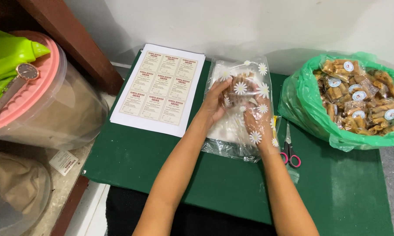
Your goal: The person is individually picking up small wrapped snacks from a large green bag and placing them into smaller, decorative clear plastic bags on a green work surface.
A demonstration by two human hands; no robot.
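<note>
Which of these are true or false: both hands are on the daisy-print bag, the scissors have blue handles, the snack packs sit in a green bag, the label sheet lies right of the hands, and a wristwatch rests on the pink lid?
1. Both hands are on the daisy-print bag. True: the left hand holds its side and the right hand appears to be inside it.
2. The scissors have blue handles. False: the handles are pink.
3. The snack packs sit in a green bag. True.
4. The label sheet lies right of the hands. False: it lies to their left.
5. A wristwatch rests on the pink lid. True.
</note>
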